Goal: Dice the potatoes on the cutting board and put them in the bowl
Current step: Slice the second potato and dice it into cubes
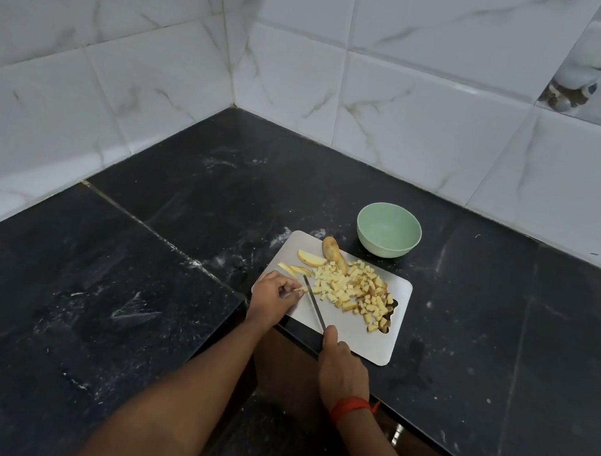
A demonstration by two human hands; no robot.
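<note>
- Dicing mid-way on the pale grey rectangular cutting board (pixel 353 337).
- Pinching a thin yellow potato strip (pixel 301 289) at the board's left edge with left hand (pixel 272 298), fingertips curled onto it.
- Gripping the steel knife (pixel 313 304) with right hand (pixel 340 367), fingers wrapped round its handle over the board's near edge.
- Heaped mid-board: pale potato cubes (pixel 349 292); skin-on wedges (pixel 328 253) at its far-left corner.
- Past the board's far edge: round mint-green bowl (pixel 388 229), unfilled.
- Probably firm, wet, slippery; best pinned close to the cut, cubes scooped loosely.
</note>
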